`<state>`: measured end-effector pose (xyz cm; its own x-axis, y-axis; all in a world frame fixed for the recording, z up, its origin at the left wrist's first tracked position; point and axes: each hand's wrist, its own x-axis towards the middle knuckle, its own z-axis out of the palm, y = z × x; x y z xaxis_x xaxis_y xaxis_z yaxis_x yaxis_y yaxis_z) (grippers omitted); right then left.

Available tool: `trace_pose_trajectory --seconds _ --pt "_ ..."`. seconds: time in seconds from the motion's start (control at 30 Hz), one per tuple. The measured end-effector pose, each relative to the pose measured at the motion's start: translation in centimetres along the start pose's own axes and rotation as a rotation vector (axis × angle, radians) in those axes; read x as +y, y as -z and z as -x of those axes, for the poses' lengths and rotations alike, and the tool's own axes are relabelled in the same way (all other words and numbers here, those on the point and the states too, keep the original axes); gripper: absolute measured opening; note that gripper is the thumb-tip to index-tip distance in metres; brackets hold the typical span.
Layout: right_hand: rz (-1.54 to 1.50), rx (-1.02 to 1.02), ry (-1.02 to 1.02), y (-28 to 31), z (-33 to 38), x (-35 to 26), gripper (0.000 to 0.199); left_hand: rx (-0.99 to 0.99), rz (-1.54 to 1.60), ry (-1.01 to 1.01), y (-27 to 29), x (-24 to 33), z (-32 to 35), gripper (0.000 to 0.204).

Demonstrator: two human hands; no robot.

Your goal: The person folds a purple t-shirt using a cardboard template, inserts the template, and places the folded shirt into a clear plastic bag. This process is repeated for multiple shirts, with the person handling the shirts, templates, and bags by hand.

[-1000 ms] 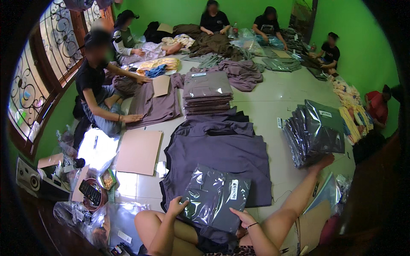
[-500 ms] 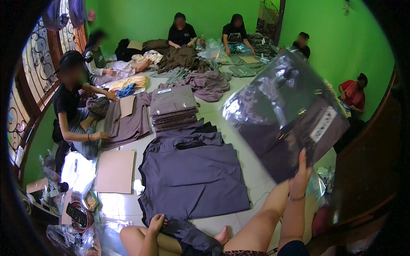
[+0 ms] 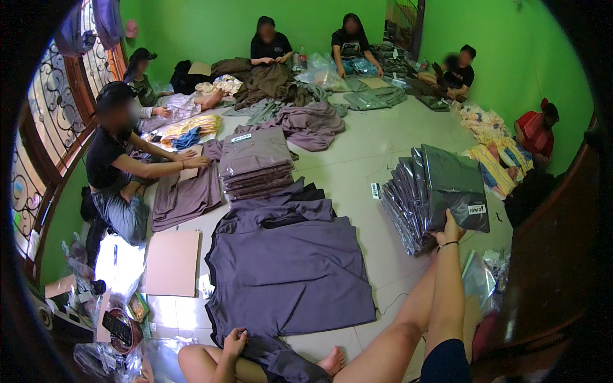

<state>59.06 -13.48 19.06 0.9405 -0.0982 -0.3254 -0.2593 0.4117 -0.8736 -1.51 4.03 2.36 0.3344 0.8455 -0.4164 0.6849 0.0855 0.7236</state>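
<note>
My right hand (image 3: 451,228) grips the lower edge of a folded dark garment in a clear plastic bag (image 3: 454,185), with a white label near its corner. This package lies at the right end of a fanned stack of bagged garments (image 3: 407,204) on the floor. My left hand (image 3: 235,342) rests by my bent left knee, fingers curled, with nothing visible in them. Beside it, a dark grey sleeve (image 3: 281,357) runs over my lap from a grey long-sleeved shirt (image 3: 290,274) spread flat before me. A white tag (image 3: 205,286) lies at the shirt's left edge.
A brown cardboard sheet (image 3: 172,263) lies left of the shirt. Beyond the shirt stands a stack of bagged mauve garments (image 3: 257,163). At left a co-worker (image 3: 121,153) handles card on mauve cloth; several others sit along the walls. A basket with a phone (image 3: 118,329) sits lower left.
My right hand has lowered the bagged garment from the air onto the stack at the right, which now shows. My left hand has barely moved. The left co-worker's hands have come together on the card.
</note>
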Motion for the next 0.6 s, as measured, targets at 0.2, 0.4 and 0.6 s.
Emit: trace_pose_trajectory --seconds 0.2,0.4,0.6 --pt "0.121 0.088 -0.013 -0.6 -4.0 -0.4 0.056 0.006 0.034 0.028 0.0 0.8 0.2 0.028" --pt "0.466 -0.360 -0.109 1.5 -8.9 -4.0 0.054 0.021 0.309 0.013 1.3 -1.2 1.3 0.024" --pt "0.525 -0.396 0.033 2.9 -8.7 -5.5 0.072 0.762 0.146 -0.290 6.3 -1.5 7.3 0.015"
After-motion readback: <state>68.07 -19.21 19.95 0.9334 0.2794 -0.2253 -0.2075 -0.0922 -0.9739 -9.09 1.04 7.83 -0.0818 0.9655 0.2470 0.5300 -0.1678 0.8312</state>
